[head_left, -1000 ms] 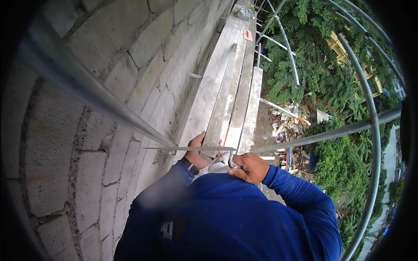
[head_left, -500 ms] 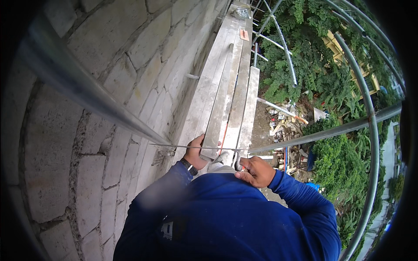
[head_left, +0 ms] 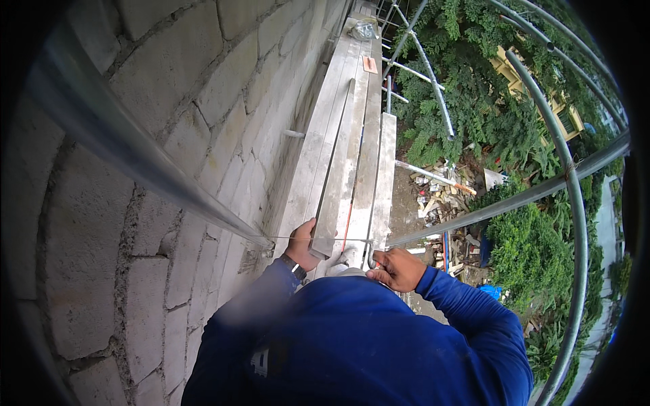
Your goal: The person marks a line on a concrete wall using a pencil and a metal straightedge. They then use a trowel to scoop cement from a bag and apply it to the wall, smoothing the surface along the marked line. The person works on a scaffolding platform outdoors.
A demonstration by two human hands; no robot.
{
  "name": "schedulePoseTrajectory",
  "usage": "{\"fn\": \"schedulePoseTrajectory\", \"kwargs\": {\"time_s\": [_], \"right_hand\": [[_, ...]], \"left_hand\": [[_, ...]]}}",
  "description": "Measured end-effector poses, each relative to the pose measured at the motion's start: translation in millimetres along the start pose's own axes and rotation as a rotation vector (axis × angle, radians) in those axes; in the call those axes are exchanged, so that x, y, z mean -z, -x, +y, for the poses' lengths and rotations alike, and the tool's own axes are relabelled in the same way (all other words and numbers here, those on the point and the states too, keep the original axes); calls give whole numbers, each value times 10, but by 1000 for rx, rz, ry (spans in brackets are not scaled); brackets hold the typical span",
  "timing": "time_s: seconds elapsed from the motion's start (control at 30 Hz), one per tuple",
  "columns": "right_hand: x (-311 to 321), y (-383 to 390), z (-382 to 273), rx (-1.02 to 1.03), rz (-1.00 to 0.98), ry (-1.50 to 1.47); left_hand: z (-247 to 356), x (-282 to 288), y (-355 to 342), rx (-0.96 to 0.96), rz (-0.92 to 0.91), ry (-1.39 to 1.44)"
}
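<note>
My left hand (head_left: 301,247) is closed on the near end of a long, narrow grey board (head_left: 333,210), which runs away from me along the planks. My right hand (head_left: 399,268), in front of my body, is closed around the handle of what looks like a trowel (head_left: 370,252). Its bent metal neck shows beside my fingers. The thin blade (head_left: 318,238) is seen edge-on and reaches left across the board, past my left hand toward the wall. Most of the handle is hidden in my grip.
A block wall (head_left: 152,223) rises on the left, crossed by a thick scaffold pipe (head_left: 145,155). Scaffold planks (head_left: 383,169) stretch ahead, carrying a reddish float (head_left: 370,64) and a clear plastic bag (head_left: 363,30). Another pipe (head_left: 508,206) spans the right, above debris (head_left: 440,193) and greenery far below.
The trowel's left end has dropped slightly and swung a little to the right. My left hand has come a bit lower and nearer with the board's end. The right hand stays nearly still.
</note>
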State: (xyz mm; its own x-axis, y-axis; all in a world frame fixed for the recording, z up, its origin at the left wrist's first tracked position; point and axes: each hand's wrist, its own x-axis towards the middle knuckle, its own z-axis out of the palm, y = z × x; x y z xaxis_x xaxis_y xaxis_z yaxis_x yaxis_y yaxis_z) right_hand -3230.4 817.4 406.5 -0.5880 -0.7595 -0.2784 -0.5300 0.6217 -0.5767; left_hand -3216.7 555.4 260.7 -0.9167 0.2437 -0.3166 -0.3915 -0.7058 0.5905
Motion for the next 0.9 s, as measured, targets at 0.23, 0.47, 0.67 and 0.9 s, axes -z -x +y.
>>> {"fn": "schedulePoseTrajectory", "kwargs": {"time_s": [0.23,0.47,0.67,0.9], "right_hand": [[-5,-72,-46,35,-49,78],[-271,-527,1203,-430,260,220],[-528,-361,607,-66,145,210],[-614,-462,1463,-489,290,152]], "left_hand": [[-6,72,30,-121,59,-262],[-36,167,266,286,159,325],[193,206,401,304,135,309],[159,368,531,251,81,252]]}}
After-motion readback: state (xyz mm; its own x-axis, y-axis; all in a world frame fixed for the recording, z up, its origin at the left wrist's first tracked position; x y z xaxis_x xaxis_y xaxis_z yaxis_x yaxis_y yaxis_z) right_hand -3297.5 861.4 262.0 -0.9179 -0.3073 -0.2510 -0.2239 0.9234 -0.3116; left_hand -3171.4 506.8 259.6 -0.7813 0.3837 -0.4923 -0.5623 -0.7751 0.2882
